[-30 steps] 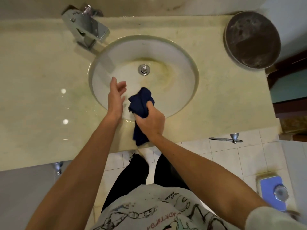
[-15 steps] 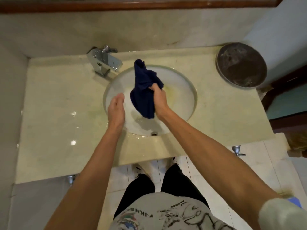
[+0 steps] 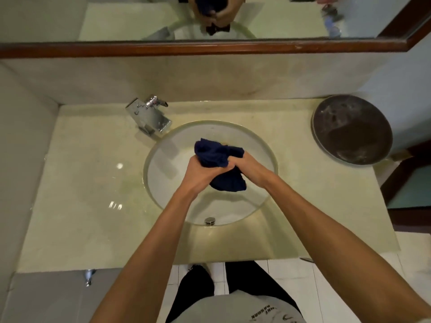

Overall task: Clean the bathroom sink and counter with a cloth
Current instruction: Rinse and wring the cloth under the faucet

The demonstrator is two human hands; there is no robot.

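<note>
A dark blue cloth [image 3: 217,152] is bunched between both hands above the round white sink [image 3: 168,173]. My left hand [image 3: 200,173] grips its middle from the left. My right hand [image 3: 250,167] grips it from the right. One end of the cloth sticks up behind the hands and the other end [image 3: 229,183] hangs below them, over the basin. The sink is set into a pale marble counter [image 3: 88,183]. The drain is hidden behind my hands.
A chrome faucet [image 3: 149,117] stands at the sink's back left. A round dark metal tray [image 3: 352,129] rests on the counter's back right corner. A wood-framed mirror [image 3: 210,46] runs along the wall. White floor tiles and my legs show below the counter edge.
My left hand has closed on the cloth, which my right hand alone held before. The view has tilted up, so the mirror now shows.
</note>
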